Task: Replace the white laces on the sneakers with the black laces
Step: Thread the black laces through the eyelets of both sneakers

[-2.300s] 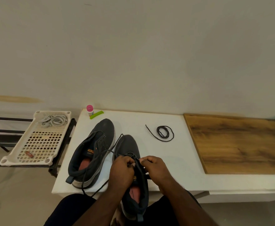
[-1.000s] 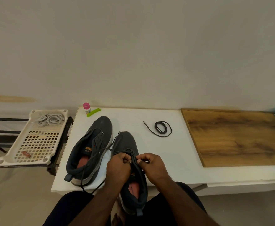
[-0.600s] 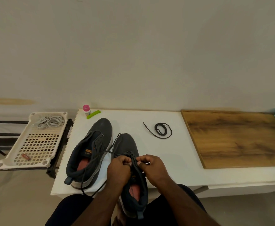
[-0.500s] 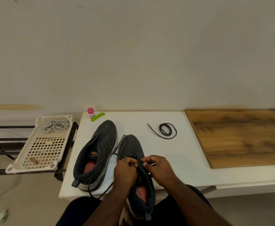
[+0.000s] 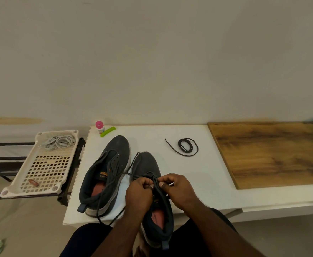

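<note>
Around us, the white counter [image 5: 198,175] carried most of the clutter. At its far left corner stood a small bottle with a pink cap [image 5: 99,127], and a green stick-like object [image 5: 108,131] lay just beside it. A coiled spare black lace [image 5: 186,147] sat well apart from our hands, toward the wooden board [image 5: 274,154] that covered the right stretch of the counter. Left of the counter, a cream perforated tray [image 5: 31,182] rested on a dark rack, with the white laces [image 5: 60,142] bunched at its far end and a small reddish item [image 5: 33,183] near its front.

The left sneaker [image 5: 105,171] lay on the counter, its tongue up, and a loose black lace [image 5: 113,180] trailed across it and over the counter's near edge. The right sneaker [image 5: 146,164] sat just beside it, its heel overhanging toward our lap.

Our left hand [image 5: 139,191] and right hand [image 5: 177,188] met over the right sneaker's eyelets, knuckles up, hiding the lacing below. Each grip was curled tight, pinching the loose black lace between thumb and fingertips, the two hands almost touching.
</note>
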